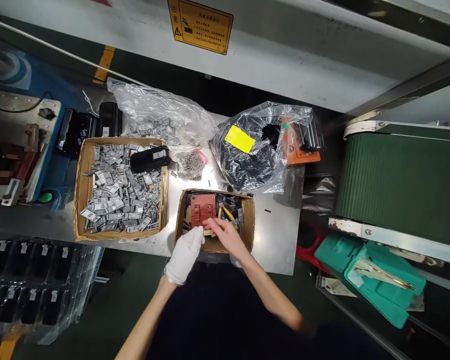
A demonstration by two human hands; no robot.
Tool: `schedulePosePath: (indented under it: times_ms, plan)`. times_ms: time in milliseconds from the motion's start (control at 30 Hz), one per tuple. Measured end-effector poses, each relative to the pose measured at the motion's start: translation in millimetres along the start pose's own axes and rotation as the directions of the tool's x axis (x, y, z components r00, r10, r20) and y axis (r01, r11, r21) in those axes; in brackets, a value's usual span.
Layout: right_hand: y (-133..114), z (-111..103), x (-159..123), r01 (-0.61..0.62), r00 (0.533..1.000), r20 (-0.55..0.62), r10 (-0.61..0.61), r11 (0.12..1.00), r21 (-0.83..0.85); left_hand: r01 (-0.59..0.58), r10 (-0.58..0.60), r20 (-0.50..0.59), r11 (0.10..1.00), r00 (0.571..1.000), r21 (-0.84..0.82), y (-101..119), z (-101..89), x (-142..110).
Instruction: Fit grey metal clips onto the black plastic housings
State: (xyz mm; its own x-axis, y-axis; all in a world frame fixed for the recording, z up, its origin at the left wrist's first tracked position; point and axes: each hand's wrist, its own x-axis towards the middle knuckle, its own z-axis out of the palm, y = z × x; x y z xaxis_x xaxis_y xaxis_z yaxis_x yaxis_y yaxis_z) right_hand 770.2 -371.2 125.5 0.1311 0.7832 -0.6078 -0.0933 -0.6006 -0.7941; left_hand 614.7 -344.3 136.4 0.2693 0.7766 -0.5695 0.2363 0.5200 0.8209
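Note:
My left hand point(185, 254), in a white glove, is over the near left part of a small cardboard box point(250, 222). Its fingers are closed together, and whatever they hold is hidden or too small to make out. Bare, my right hand point(227, 236) reaches over the same box with fingers stretched out, close to the left fingertips. A reddish-brown fixture block point(203, 206) sits in the box just beyond both hands. Beside the block lie pliers with yellow handles point(228, 213) and dark small pieces.
A larger cardboard box point(81, 200) of small grey metal parts stands left, with a black case point(150, 159) on top. Behind are a clear bag point(161, 102) of grey parts and a bag of black pieces point(243, 167). A green conveyor belt point(401, 185) runs at right.

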Motion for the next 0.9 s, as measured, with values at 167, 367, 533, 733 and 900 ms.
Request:
schedulePosePath:
  times_ms: [167,367,533,733,900]
  plan:
    - [-11.0,7.1,-31.4,-0.214,0.972,0.152,0.176,0.936,0.281,-0.208,0.166,0.15,0.92,0.975,0.331,11.0,-20.7,-3.7]
    - [-5.4,25.0,-38.6,0.098,0.977,-0.2,-0.071,0.987,0.127,-0.237,0.222,0.094,0.804,0.971,0.546,10.4,-12.8,-11.3]
    - [24.5,17.3,-16.2,0.052,0.907,-0.419,-0.042,0.999,0.013,-0.006,0.143,-0.153,0.752,0.978,0.659,-16.0,9.7,20.4]
    - [54.2,-21.9,14.0,-0.014,0.893,-0.431,-0.129,0.95,-0.312,0.201,0.001,-0.264,0.642,0.965,0.739,-32.9,24.4,73.4]
    - [49.4,-25.4,53.5,-0.074,0.921,-0.36,-0.148,0.841,-0.535,0.21,-0.042,-0.224,0.552,0.974,0.807,-25.7,10.6,78.7]
